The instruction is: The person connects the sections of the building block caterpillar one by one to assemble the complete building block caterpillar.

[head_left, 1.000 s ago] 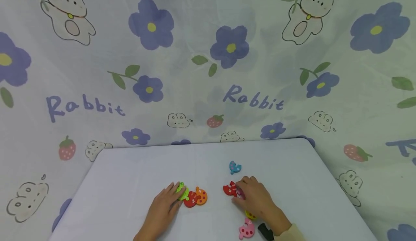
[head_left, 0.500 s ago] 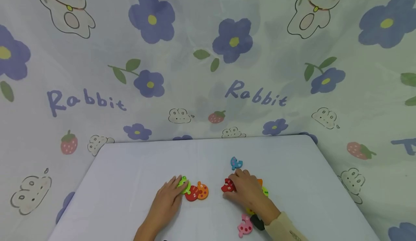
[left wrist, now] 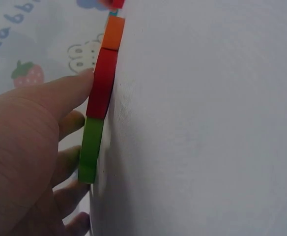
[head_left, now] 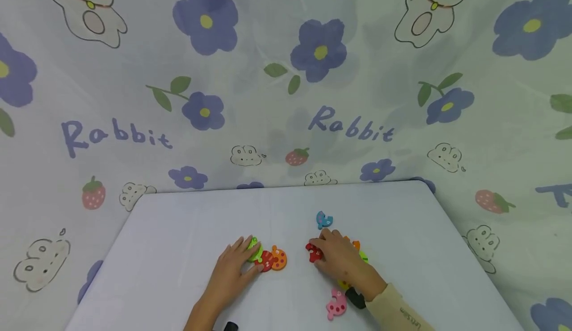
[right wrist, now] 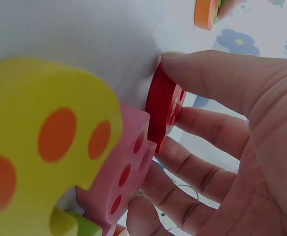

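My left hand (head_left: 234,274) lies over a linked row of flat wooden puzzle pieces at the table's middle. Its fingertips rest on the green piece (head_left: 255,251), and its thumb touches the red piece marked 2 (head_left: 266,261); a spotted orange piece (head_left: 279,258) joins on at the right. Across a gap, my right hand (head_left: 346,259) pinches another red puzzle piece (right wrist: 162,105) between thumb and fingers, low at the table surface. Close beside that piece in the right wrist view are a pink piece with red dots (right wrist: 126,167) and a yellow piece with orange dots (right wrist: 60,123).
A blue piece (head_left: 323,220) lies beyond my right hand. Orange and green pieces (head_left: 363,256) peek out from behind that hand. Nearer me lies a spotted pink piece (head_left: 336,304), left of the black object (head_left: 355,297) at my right wrist. The white table (head_left: 187,231) ends at a printed cloth.
My right hand has shifted left over the red piece and now grips it; that piece has turned. Orange and green pieces have come into sight behind the hand. My left thumb has moved onto the red 2.
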